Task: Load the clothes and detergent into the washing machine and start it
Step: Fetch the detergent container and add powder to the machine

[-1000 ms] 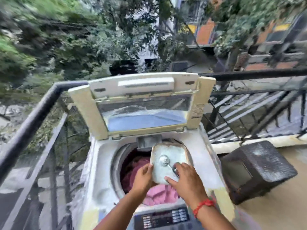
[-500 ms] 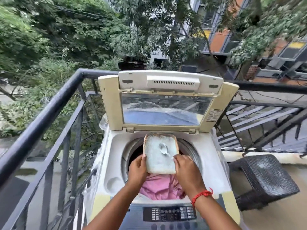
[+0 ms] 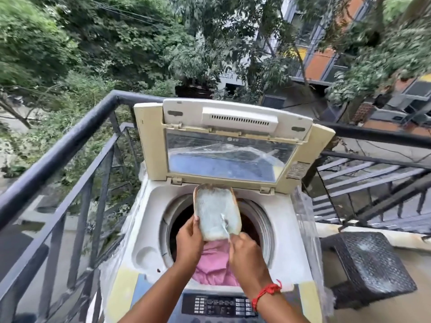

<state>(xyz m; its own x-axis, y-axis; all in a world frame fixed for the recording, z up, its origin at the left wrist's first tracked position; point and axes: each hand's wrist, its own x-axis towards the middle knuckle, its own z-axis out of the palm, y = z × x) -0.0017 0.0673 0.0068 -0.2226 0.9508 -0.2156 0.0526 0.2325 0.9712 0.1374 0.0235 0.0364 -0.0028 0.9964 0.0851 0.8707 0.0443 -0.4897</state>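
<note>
Head view: all positions below are referenced to the drum opening (image 3: 263, 220) of the washing machine (image 3: 149, 231).

At the near edge sits the control panel (image 3: 219, 305). Both forearms cross above it, the right one with a red thread band (image 3: 265, 292) at the wrist.

The left hand (image 3: 189, 238) grips the near-left edge of the detergent container (image 3: 217, 210), thumb on its open face. The right hand (image 3: 247, 250) pinches the handle of a spoon (image 3: 225, 226), the bowl of which lies in the white powder at the container's near-right corner. Both hands are therefore closed on objects; neither is free.

The container hangs directly over the opening, tilted with its open face toward the person. The pink clothes (image 3: 213, 264) lie in the drum below, on the near side.

Procedure, as judged: load the spoon level, keep the container above the opening so that spilled powder falls into the drum, and tip the spoon low over the clothes. The setting is outdoors, so wind could scatter the powder.

Behind the opening, the lid (image 3: 228, 155) stands raised. The balcony railing (image 3: 70, 141) runs past it.
</note>
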